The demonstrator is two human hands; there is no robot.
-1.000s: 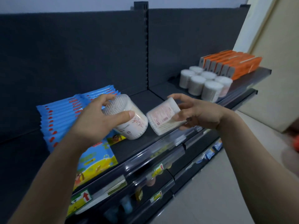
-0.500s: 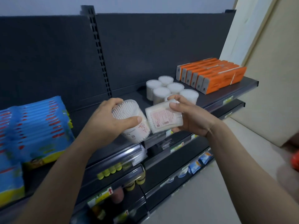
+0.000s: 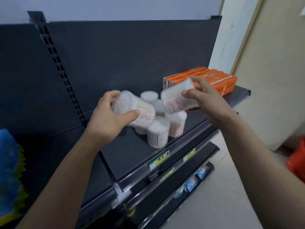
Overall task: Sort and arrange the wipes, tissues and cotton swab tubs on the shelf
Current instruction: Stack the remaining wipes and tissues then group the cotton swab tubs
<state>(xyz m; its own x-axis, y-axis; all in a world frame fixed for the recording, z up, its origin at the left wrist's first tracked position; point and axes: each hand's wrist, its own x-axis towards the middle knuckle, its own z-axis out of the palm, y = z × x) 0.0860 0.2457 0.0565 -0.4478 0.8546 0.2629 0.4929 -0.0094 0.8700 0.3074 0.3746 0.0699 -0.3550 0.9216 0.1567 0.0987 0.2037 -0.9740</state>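
Left hand [image 3: 105, 120], right hand [image 3: 210, 103] around tubs [image 3: 143, 114]

A cluster of standing tubs [image 3: 158, 134] is occupying the middle of the shelf [image 3: 128, 156], reaching almost to its front lip. Orange tissue packs [image 3: 219, 81] are filling the right end, near the cluster. Left of the cluster, bare shelf is lying open toward the blue wipes packs [image 3: 8, 162] at the far left. Above the cluster, the left hand [image 3: 105, 119] gripping the left-hand tub [image 3: 142, 113] and the right hand [image 3: 208, 100] gripping the right-hand tub [image 3: 178, 96] are crowding the air. The back panel [image 3: 115, 55] is closing off the rear.
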